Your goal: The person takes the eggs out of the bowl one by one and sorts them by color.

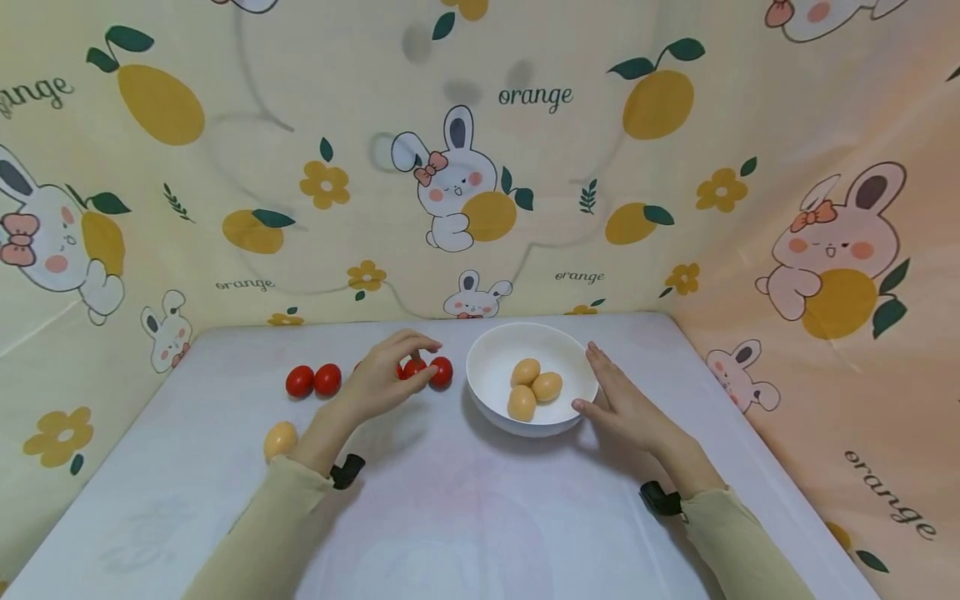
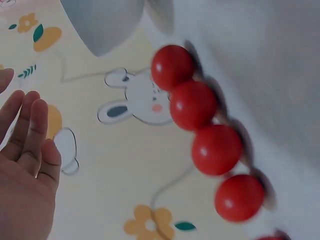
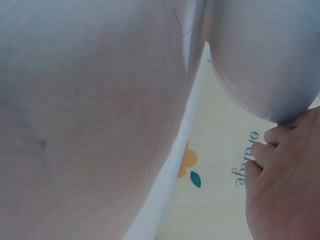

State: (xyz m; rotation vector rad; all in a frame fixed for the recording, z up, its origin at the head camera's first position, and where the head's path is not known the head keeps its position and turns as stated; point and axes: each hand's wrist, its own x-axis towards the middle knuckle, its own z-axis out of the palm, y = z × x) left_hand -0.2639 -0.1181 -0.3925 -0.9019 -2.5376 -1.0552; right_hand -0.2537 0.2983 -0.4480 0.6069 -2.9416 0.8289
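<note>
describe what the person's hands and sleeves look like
The left hand and right hand are bare, with no gloves visible. The left sleeve and right sleeve are long, plain and pale beige. A small black fitting shows at the left wrist and a similar one at the right; their details are too small to make out.

a white table (image 1: 480, 517) is stretching before you, a bowl (image 1: 495, 375) is standing toward its far edge, red tomatoes (image 1: 327, 380) are lying in a row left of it, a yellow egg-shaped object (image 1: 281, 440) is resting nearer you
</note>
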